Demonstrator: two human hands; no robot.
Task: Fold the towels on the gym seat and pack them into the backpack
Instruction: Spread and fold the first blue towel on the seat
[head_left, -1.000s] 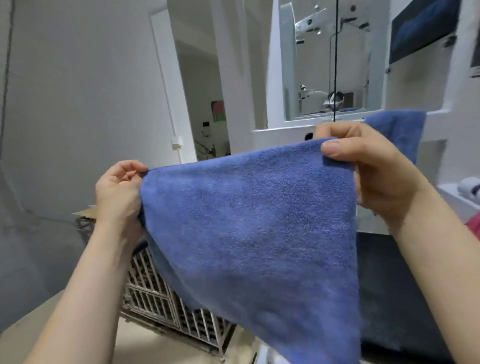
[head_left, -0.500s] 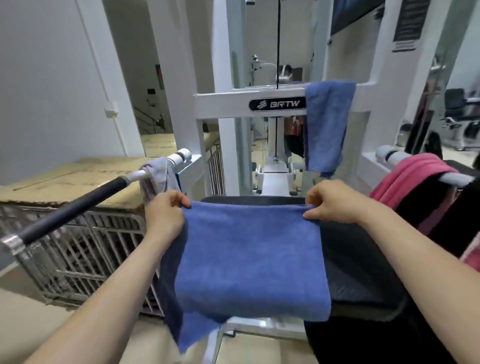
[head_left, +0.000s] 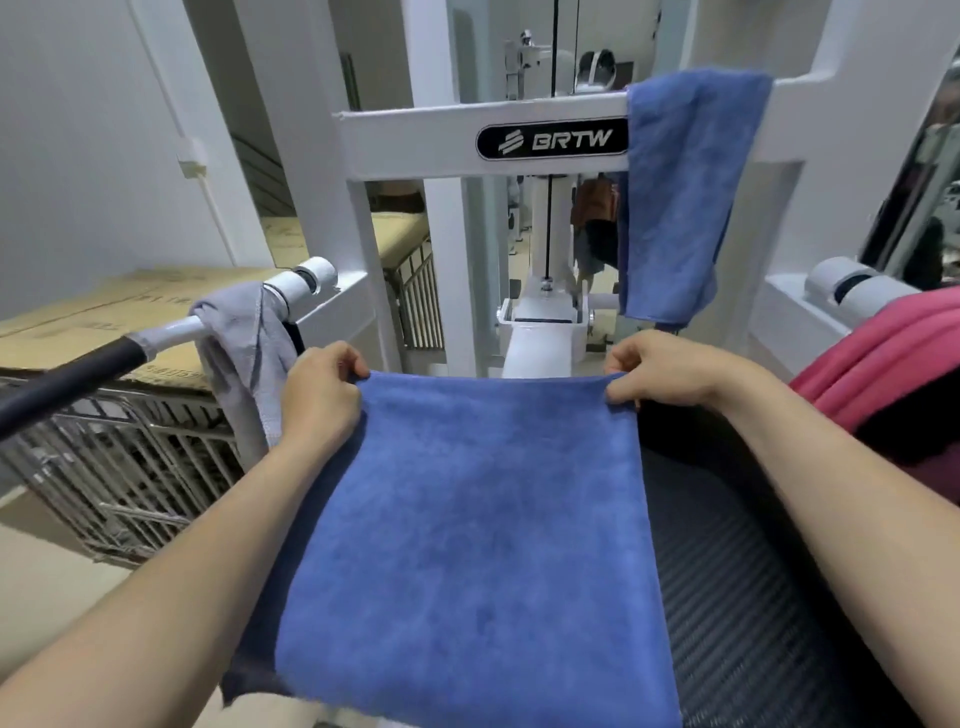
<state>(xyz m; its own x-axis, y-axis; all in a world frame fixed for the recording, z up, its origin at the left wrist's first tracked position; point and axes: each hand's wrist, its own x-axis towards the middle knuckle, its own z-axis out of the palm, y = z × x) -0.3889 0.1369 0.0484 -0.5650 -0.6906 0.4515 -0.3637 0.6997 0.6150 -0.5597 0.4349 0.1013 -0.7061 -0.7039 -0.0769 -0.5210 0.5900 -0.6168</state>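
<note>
Two hands pinch the far corners of your blue towel (head_left: 467, 545), left hand (head_left: 319, 402) and right hand (head_left: 657, 371) level, so it lies flat on the black gym seat (head_left: 737, 597), running toward you.

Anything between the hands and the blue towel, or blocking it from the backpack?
Nothing separates them: left hand and right hand already pinch the blue towel by its far corners. No backpack is visible, so that path cannot be judged.
</note>
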